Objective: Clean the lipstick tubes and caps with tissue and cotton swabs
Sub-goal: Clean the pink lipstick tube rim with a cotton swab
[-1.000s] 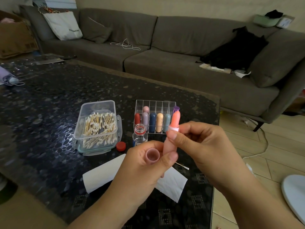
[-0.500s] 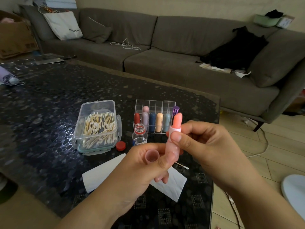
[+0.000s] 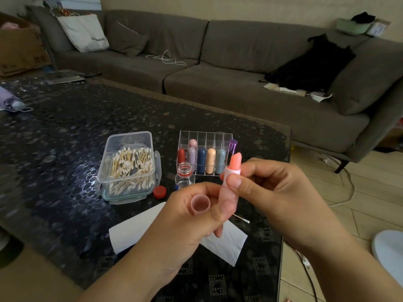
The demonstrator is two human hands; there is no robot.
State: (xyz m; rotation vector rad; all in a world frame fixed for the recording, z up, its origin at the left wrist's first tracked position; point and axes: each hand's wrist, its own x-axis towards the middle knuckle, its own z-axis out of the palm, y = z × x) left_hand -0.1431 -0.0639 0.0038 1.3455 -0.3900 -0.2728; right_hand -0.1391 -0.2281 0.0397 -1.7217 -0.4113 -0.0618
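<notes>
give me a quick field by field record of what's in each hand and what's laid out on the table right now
left hand: holds the pink cap, open end up, and touches the tube's lower part
right hand: pinches the pink lipstick tube near its collar
lipstick: peach stick raised out of the tube, upright
tissue: flat on the table, below the hands
loose cotton swab: on the table by the tissue
swab box: open, full of swabs
organiser: clear, capped lipsticks standing in it
small bottle: uncapped; red cap beside it

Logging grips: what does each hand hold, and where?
Left hand holds the cap by its sides. Right hand pinches the open lipstick tube near its collar.
</notes>
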